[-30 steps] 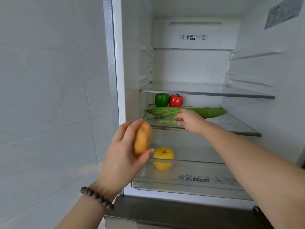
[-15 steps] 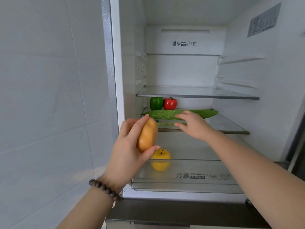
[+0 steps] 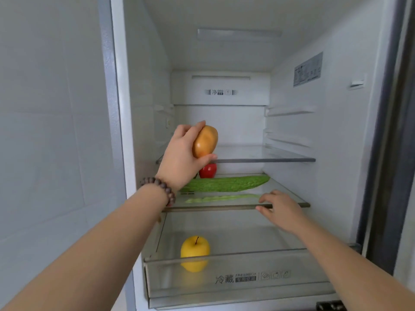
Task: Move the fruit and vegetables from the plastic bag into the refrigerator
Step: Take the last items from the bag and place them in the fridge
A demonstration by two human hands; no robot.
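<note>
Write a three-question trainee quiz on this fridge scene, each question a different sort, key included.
1. True or false: the left hand holds the potato.
2. Which item lies in the bottom drawer? A) red pepper B) yellow apple C) bitter melon
3. Fill in: the right hand is at the front edge of the shelf bearing the ____.

Key: 1 true. 2 B, the yellow apple. 3 bitter melon.

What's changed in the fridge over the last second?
The left hand, gripping the potato, rose from drawer level to the upper shelf. The right hand left the bitter gourd and drew back to the middle shelf's front edge. Gourd, red pepper and yellow apple stayed put.
</note>
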